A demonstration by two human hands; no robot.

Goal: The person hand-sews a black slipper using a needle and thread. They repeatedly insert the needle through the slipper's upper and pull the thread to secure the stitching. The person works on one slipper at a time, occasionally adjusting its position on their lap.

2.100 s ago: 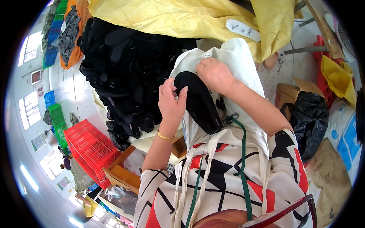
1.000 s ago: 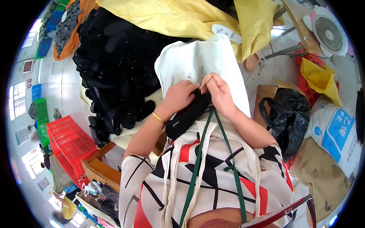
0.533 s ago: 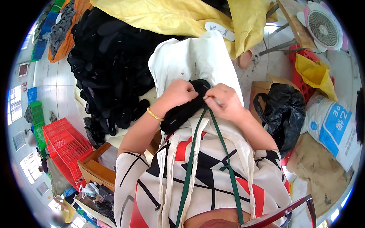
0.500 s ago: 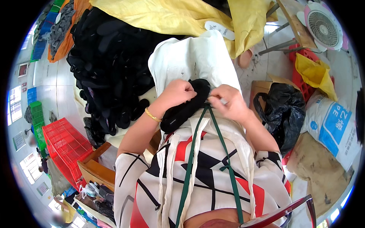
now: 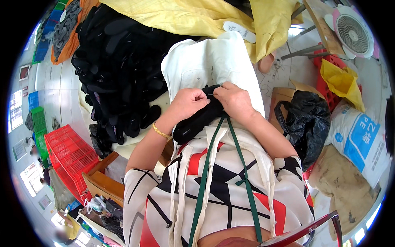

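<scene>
A black shoe insole [image 5: 197, 121] is being held over the lap, lying slantwise on a white cloth [image 5: 205, 66] that is draped across the knees. The left hand [image 5: 187, 103] is being closed around the insole's upper edge, fingers curled in and thumb pressed down on it. The right hand [image 5: 234, 99] is being pinched shut on the same end of the insole, fingertips meeting those of the left (something thin may be held between them, though the view is too small to tell). A gold bangle [image 5: 160, 131] is being worn on the left wrist.

To the left, a big heap of black insoles [image 5: 119, 70] is being spilled across a pale surface, with a red plastic crate [image 5: 68, 152] sitting below it on the tiled floor [image 5: 53, 94]. Yellow sacking [image 5: 197, 18] is being spread across the top of the scene, one white insole [image 5: 238, 32] lying on it. To the right, a black plastic bag [image 5: 306, 119] is being propped beside a white and blue sack [image 5: 360, 140], with flattened cardboard [image 5: 341, 183] underfoot. A pink-rimmed fan [image 5: 352, 29] is standing in the far corner.
</scene>
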